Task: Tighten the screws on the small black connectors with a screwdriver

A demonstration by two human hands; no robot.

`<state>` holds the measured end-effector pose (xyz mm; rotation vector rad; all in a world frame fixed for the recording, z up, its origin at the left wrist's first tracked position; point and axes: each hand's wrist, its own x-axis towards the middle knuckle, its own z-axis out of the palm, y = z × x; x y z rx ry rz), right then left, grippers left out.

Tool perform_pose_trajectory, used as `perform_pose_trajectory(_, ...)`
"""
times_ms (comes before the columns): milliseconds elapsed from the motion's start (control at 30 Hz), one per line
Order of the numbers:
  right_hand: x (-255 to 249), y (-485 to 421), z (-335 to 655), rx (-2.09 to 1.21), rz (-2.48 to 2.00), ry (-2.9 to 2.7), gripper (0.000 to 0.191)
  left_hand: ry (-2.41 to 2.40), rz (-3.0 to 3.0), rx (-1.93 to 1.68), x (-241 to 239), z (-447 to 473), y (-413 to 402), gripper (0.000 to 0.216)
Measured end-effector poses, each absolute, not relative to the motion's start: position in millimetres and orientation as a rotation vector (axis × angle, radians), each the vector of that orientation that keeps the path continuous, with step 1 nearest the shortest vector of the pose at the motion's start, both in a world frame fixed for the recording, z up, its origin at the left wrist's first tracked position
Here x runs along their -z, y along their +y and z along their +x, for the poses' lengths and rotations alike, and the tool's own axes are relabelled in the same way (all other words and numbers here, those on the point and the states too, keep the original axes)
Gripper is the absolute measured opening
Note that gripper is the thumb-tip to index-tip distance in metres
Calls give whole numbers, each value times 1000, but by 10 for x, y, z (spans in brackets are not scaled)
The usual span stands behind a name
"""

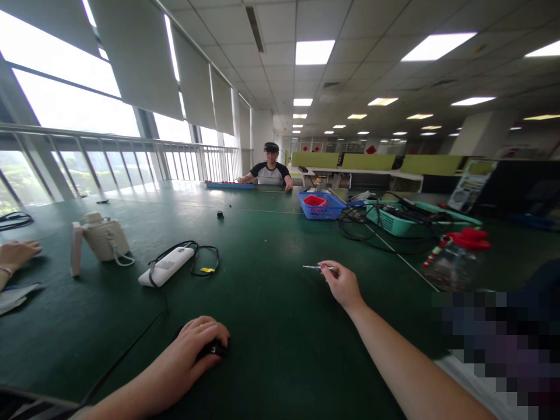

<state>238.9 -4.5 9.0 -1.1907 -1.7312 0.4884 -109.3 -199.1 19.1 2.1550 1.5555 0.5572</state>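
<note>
Presently, a slim metal-tipped tool (pixel 311 267) is pinched between the thumb and fingers of the right hand (pixel 343 286); whether the green table (pixel 262 321) is touched by its tip cannot be told. Nearer and to the left, a black mouse (pixel 215 349) is covered by the left hand (pixel 196 341), its fingers curled over it. Farther off, a red tray (pixel 315 201) is held inside a blue basket (pixel 322 212). Beside it, a teal basket (pixel 389 223) is filled with tangled black cables (pixel 409 211). Nearer on the right, a clear jar (pixel 455 269) is topped by a red lid (pixel 470 238); its contents are too blurred to be identified. On the left, whatever is held by a beige bottle (pixel 104 239) is hidden.
</note>
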Motion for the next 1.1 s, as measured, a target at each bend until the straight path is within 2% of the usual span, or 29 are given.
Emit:
perform_pose_trajectory(200, -84, -47, 2368, -462, -1184, -1789, 33, 1708, 2168, -688, -147, -1348, -1995, 29)
perform_pose_trajectory(433, -77, -36, 2374, -383, -1194, -1776, 32, 2116, 1985, -1141, -141, -1473, -2094, 42)
perform_pose_trajectory(1100, -101, -56, 2370, -386, -1183, -1774, 33, 2267, 2506, -639, 1, -1360, -2177, 32)
